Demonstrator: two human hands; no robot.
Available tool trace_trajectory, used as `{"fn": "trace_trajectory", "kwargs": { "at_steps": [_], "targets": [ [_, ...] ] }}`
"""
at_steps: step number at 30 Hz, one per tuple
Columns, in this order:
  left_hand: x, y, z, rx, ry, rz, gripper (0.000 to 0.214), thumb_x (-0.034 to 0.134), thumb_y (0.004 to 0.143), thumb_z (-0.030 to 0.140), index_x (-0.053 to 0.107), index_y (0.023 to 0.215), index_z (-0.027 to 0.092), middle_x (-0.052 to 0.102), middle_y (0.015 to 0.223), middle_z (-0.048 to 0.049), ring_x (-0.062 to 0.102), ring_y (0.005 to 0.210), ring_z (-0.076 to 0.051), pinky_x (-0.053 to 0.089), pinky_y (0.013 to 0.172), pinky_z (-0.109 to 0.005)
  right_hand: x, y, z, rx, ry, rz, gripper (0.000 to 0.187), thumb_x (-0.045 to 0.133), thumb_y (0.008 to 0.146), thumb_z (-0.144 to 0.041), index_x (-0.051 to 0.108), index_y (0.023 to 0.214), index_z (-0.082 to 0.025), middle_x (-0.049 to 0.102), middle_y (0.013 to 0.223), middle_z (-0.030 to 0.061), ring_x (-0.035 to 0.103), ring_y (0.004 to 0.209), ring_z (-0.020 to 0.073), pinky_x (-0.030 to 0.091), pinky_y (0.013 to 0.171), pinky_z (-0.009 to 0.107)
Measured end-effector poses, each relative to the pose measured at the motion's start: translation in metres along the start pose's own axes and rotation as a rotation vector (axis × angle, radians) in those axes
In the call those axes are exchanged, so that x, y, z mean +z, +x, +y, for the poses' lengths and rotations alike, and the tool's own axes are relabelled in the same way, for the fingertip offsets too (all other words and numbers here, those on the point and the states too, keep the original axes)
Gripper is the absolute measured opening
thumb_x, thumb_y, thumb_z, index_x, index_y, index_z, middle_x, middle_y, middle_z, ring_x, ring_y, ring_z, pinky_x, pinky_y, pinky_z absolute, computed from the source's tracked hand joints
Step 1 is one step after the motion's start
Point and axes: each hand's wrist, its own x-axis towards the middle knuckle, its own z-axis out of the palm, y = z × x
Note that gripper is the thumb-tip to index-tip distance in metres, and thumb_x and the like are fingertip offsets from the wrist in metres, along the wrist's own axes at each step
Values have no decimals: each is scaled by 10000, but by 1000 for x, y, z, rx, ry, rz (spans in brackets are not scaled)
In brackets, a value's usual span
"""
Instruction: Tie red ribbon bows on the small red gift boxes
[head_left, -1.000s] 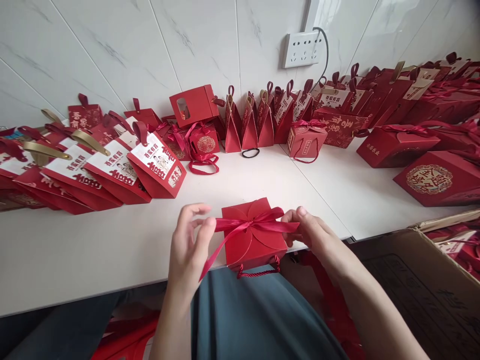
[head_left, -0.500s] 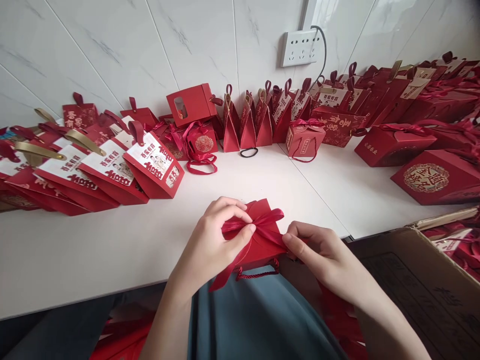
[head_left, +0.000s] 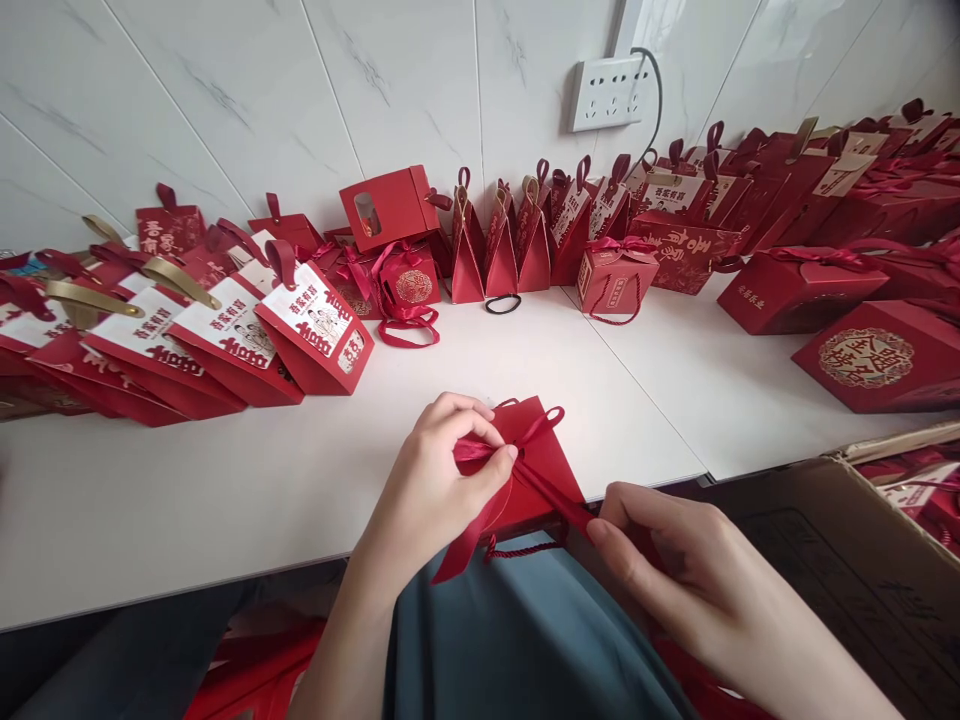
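Note:
A red gift box (head_left: 546, 480) lies at the table's front edge, close to my body. A dark red satin ribbon (head_left: 551, 490) is tied across its top, with a small loop standing up at the far side. My left hand (head_left: 442, 490) pinches the ribbon near the knot between thumb and fingers. Lower to the right, my right hand (head_left: 667, 550) grips one ribbon tail, which runs taut from the knot. Another tail hangs down below my left hand. A twisted red cord handle (head_left: 525, 551) shows at the box's near side.
Red gift boxes (head_left: 315, 325) with strap handles lean in a row at the left. More boxes (head_left: 615, 280) line the tiled wall and the right side. A cardboard carton (head_left: 832, 540) with red items stands at right. A black hair tie (head_left: 502, 303) lies behind the box.
My right hand has moved right and toward my body, drawing the ribbon tail out tighter. The loop at the knot has become smaller. My left hand stays at the knot.

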Motion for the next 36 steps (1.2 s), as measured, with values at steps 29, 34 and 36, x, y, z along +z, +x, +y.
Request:
{"fn": "trace_trajectory", "kwargs": {
  "at_steps": [29,34,36],
  "targets": [
    [11,-2,1,-10,-70,36,30,610,782,242,607,765,219,528,933,-12,577,905,-151,491,841,-279,66,8,-20,-22,373,-332,484,304,981,-398,687,848,-133,630,520,32,570,465,116,462,557,193],
    [10,-1,0,-20,-68,27,53,611,784,263,627,753,224,525,949,-15,562,990,-167,465,900,-279,62,5,-21,16,314,-410,448,337,973,-355,705,855,-128,627,538,40,564,476,113,446,502,169],
    [11,-1,0,-25,-72,25,64,609,786,274,627,749,225,525,952,-17,552,1016,-172,455,911,-280,63,4,-21,-30,294,-413,420,369,957,-319,727,856,-124,618,535,39,538,456,107,414,466,168]
  ]
}}
